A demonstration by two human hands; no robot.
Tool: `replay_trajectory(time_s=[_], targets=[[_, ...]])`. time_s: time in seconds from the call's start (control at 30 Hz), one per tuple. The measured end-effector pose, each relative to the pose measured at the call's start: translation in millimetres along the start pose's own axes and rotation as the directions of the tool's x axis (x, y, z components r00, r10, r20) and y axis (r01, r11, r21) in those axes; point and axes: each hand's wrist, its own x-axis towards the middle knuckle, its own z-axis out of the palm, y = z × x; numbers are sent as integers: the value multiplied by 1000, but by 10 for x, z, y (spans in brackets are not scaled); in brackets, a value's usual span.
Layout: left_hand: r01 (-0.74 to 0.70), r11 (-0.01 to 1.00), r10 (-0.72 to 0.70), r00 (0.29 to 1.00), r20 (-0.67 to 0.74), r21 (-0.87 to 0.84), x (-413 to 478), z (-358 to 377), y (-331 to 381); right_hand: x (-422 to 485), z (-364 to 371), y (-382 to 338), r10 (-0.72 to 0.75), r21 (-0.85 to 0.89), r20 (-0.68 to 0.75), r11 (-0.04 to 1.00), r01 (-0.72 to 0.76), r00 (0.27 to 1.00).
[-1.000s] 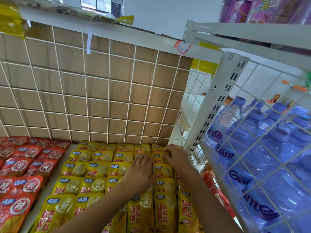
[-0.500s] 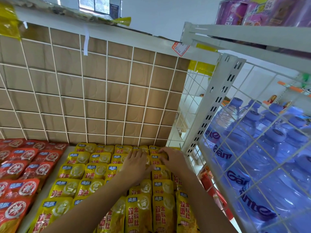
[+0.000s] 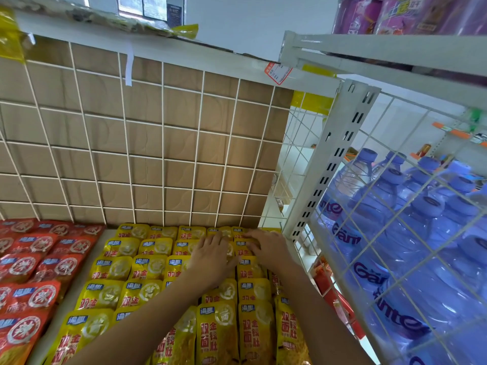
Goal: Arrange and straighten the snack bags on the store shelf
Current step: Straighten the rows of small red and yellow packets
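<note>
Red bags (image 3: 39,259) fill the left of the shelf (image 3: 67,309) and are cut off by the frame's edge. The yellow bags (image 3: 147,270) lie in overlapping rows from the front lip to the grid (image 3: 147,143) at the back. Over the past second the left hand (image 3: 210,255) has slid a little farther up those rows. It now lies flat on the bags near the back, fingers straight, its grip released. The right hand (image 3: 266,248), just beside it and almost touching, has hardly shifted. It rests across the back-right bags with fingers stretched leftward, its grip likewise released as far as shows. The move suggests the work has reached the rearmost bags of the yellow block. The rows nearer the camera look fairly even, the back-right corner less so. Both hands and forearms cover the bags beneath them, so it cannot be told whether those lie straight. Nor can it be told whether a thumb is hooked under an edge. The rightmost yellow column runs half out of sight behind the right forearm. Beyond the post (image 3: 332,164), bottles (image 3: 395,233) stand behind wire, their labels only partly readable. The print on the back-row bags is too small to make out.
</note>
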Motion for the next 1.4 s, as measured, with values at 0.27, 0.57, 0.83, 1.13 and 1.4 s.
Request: replay_trajectory(time_s=[0.27, 0.57, 0.83, 1.13, 1.4], targets=[[-139, 979, 123, 986, -116, -150, -158, -172, -44, -183, -206, -102, 19, 163, -171, 987, 9, 985], [-240, 954, 237, 971, -42, -180, -216, -115, -30, -511, -185, -139, 100, 142, -35, 985, -94, 994], [-238, 957, 233, 971, -46, -168, -199, -88, 31, -568, -160, -148, 119, 182, -66, 978, -105, 991], [-207, 942, 212, 977, -10, -263, -28, -50, 72, -757, -240, -127, 137, 70, 41, 988, -139, 990], [-216, 932, 219, 975, -22, -291, -18, -38, 74, -758, -204, -124, 176, 229, 98, 954, -194, 979]])
